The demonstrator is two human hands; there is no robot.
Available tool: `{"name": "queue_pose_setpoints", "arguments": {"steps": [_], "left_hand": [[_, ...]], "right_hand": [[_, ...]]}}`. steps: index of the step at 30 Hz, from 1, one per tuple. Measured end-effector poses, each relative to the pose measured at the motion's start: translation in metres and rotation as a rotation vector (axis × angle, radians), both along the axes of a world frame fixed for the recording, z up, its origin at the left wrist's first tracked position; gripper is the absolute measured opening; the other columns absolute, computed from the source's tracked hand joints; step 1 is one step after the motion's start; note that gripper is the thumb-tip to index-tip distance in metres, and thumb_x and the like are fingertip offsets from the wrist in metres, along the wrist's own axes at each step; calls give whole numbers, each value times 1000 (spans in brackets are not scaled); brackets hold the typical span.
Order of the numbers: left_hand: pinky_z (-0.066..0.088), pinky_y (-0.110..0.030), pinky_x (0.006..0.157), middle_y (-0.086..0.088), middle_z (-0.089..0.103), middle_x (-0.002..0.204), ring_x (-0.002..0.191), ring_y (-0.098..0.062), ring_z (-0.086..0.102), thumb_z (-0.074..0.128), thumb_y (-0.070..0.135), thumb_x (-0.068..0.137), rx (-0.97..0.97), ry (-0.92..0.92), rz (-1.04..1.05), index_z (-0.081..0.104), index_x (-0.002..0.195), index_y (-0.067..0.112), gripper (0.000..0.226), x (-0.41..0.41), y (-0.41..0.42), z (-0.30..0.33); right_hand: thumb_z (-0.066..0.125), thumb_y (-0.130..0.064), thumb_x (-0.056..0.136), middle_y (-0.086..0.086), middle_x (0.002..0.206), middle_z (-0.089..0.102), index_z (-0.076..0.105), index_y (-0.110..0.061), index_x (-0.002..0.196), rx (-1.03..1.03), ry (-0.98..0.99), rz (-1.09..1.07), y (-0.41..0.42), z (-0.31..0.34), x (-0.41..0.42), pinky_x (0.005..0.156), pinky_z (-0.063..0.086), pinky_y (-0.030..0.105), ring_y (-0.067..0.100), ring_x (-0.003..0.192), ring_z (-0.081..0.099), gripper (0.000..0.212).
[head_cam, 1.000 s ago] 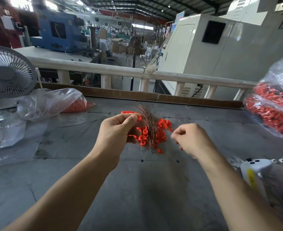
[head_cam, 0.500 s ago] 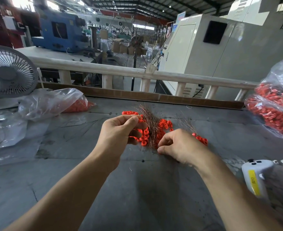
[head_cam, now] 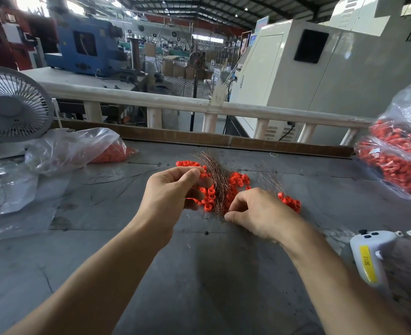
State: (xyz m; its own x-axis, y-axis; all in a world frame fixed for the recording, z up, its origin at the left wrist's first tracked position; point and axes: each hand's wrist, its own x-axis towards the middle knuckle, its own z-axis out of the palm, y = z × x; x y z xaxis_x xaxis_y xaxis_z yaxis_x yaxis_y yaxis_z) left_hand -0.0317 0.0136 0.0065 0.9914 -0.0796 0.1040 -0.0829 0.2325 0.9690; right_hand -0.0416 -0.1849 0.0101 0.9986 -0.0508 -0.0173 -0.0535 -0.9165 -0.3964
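A heap of small orange plastic rings (head_cam: 238,179) lies mid-table around a bundle of thin copper wires (head_cam: 216,175). My left hand (head_cam: 173,189) hovers over the heap's left side with its fingers curled, pinching an orange ring between thumb and forefinger. My right hand (head_cam: 257,211) is down on the table at the near end of the wire bundle, its fingertips curled and pinching at the wire ends; what it grips is hidden. Behind my right hand lies a finished cluster of rings with wires (head_cam: 290,203).
A clear bag of orange rings (head_cam: 78,151) and a white fan (head_cam: 11,105) sit at the left. A large bag of ringed wires (head_cam: 398,163) is at the right. A white handheld device with a yellow label (head_cam: 369,257) lies at the near right. A wooden rail (head_cam: 175,102) borders the far edge.
My right hand moved left and down from the right side to the near end of the wire bundle, leaving a cluster of ringed wires on the table behind it. My left hand has barely moved.
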Motion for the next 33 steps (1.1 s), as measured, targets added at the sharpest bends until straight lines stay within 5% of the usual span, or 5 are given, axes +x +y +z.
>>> {"name": "queue_pose_setpoints", "arguments": {"steps": [11,16,21,27,33], "left_hand": [[53,-23,52,-11,78,91,64,-16,64,61,14,101,-6,2,-6,77,98,9,16,-1,0,1],[53,-24,53,-11,79,91,65,-16,65,62,15,101,1,6,-4,77,98,10,16,0,0,-1],[54,-27,56,-12,79,92,66,-17,64,63,15,100,-6,12,-13,77,97,10,15,-1,-3,-1],[64,-36,71,-17,78,95,74,-23,71,61,14,101,-70,61,-79,75,103,3,17,-4,-7,1],[65,-35,76,-23,75,93,79,-26,72,61,12,101,-112,99,-104,73,103,-3,19,-5,-8,-1]], "right_hand": [[80,-31,88,-12,79,69,69,-29,81,71,-15,-33,-3,-2,1,55,41,23,5,71,62,13],[74,-8,93,-1,61,71,76,-25,86,498,-205,-83,-3,0,5,48,51,23,10,48,62,18],[76,-3,90,9,70,76,80,-19,87,909,-333,3,5,8,4,62,61,29,21,66,75,16],[85,-23,83,-9,63,69,82,-33,86,870,-480,69,22,7,-3,52,46,19,5,50,54,10],[81,-16,88,-16,91,77,82,-29,93,786,-520,119,31,8,-9,76,54,15,1,87,72,15]]}}
